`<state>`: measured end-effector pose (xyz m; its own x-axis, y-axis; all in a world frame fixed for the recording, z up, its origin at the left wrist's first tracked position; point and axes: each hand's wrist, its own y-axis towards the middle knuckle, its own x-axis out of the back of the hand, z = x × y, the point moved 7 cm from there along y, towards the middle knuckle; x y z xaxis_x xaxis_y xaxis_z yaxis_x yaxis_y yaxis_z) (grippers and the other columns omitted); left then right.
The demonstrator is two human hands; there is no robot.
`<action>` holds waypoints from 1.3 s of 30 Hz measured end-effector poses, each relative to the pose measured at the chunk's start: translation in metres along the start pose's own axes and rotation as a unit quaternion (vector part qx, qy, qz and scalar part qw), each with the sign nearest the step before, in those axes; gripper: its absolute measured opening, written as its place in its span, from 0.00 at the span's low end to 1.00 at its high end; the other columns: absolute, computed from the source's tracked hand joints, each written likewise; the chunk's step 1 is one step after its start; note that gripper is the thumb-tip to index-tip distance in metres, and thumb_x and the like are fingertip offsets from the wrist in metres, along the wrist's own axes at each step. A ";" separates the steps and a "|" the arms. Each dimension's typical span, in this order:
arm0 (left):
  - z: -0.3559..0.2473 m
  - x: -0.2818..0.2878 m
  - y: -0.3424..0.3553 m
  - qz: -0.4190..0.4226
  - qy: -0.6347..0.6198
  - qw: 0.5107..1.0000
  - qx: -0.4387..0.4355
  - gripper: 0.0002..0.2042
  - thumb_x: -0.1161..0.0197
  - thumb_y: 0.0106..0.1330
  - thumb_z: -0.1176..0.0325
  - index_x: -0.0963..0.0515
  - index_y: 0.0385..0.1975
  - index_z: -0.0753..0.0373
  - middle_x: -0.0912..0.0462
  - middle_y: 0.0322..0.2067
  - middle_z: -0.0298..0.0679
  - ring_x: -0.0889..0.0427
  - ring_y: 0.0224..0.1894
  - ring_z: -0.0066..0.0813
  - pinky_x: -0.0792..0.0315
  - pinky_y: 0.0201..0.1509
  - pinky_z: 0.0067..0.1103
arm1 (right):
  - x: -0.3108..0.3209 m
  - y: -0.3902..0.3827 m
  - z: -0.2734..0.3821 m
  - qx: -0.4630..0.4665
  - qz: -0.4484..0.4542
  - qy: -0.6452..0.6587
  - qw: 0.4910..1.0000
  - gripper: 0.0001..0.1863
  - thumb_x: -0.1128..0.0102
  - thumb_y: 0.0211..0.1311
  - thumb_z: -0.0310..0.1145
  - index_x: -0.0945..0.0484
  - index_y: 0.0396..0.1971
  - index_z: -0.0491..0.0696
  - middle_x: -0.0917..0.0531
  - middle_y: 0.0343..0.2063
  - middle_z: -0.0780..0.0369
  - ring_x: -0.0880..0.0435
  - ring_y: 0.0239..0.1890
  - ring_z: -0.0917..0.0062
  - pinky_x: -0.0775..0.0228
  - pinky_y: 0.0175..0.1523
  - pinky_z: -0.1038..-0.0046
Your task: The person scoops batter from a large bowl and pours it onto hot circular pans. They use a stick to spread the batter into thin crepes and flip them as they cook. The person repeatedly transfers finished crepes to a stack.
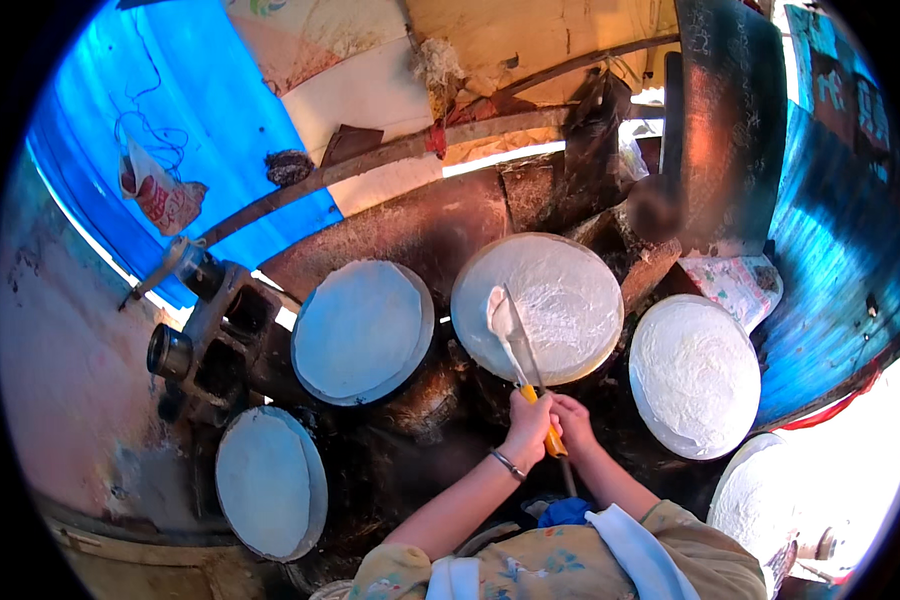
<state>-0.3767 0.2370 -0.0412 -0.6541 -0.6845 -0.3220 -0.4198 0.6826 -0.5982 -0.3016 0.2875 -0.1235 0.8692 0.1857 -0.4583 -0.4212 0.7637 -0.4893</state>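
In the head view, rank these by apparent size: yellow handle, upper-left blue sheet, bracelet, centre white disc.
Largest to smallest:
1. Upper-left blue sheet
2. Centre white disc
3. Yellow handle, partly hidden
4. Bracelet

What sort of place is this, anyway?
Probably a makeshift kitchen or small food workshop: there are large round discs with whitish coatings, a spoon-like tool in the person's left hand, and blue sheeting behind a rough wooden pole.
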 end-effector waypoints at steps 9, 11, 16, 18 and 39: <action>0.029 0.000 0.003 0.110 -0.228 0.948 0.193 0.08 0.47 0.64 0.71 0.37 0.23 0.55 0.38 0.15 0.27 0.41 0.12 0.13 0.40 0.16 0.13 | 0.009 0.029 -0.017 -0.019 0.025 -0.053 0.998 0.04 0.44 0.61 0.34 0.25 0.35 0.53 0.34 0.12 0.71 0.38 0.09 0.87 0.49 0.12 0.84; 0.002 0.004 -0.009 0.260 -0.445 0.810 0.279 0.09 0.52 0.66 0.73 0.36 0.21 0.58 0.40 0.12 0.24 0.46 0.09 0.11 0.45 0.12 0.10 | -0.028 -0.006 0.007 -0.128 0.120 0.015 0.984 0.06 0.44 0.62 0.35 0.25 0.38 0.53 0.33 0.13 0.70 0.38 0.09 0.87 0.49 0.13 0.84; -0.049 0.024 -0.062 0.300 -0.520 0.784 0.157 0.05 0.53 0.67 0.72 0.29 0.34 0.61 0.43 0.12 0.26 0.45 0.08 0.13 0.46 0.11 0.10 | -0.059 -0.041 0.067 0.147 0.137 -0.101 0.974 0.13 0.47 0.63 0.29 0.25 0.47 0.47 0.28 0.18 0.69 0.35 0.13 0.89 0.46 0.16 0.86; -0.059 0.027 -0.037 0.257 -0.463 0.843 0.093 0.05 0.53 0.67 0.72 0.29 0.39 0.60 0.43 0.12 0.26 0.42 0.10 0.13 0.43 0.13 0.11 | -0.070 -0.040 0.084 0.287 0.123 -0.166 0.935 0.16 0.48 0.63 0.27 0.27 0.51 0.44 0.24 0.23 0.68 0.30 0.18 0.88 0.38 0.22 0.86; 0.033 0.248 -0.233 0.067 -0.507 0.855 -0.088 0.13 0.59 0.68 0.74 0.36 0.50 0.61 0.42 0.16 0.30 0.42 0.11 0.11 0.42 0.14 0.10 | 0.046 0.065 0.072 0.211 -0.181 -0.333 0.901 0.13 0.44 0.58 0.36 0.22 0.40 0.44 0.28 0.16 0.64 0.35 0.07 0.82 0.43 0.10 0.78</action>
<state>-0.4206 -0.1003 -0.0065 0.1413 -0.4070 -0.9024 -0.5301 0.7388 -0.4162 -0.2702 0.3901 -0.1235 0.9518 0.0988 0.2903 -0.0641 0.9898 -0.1269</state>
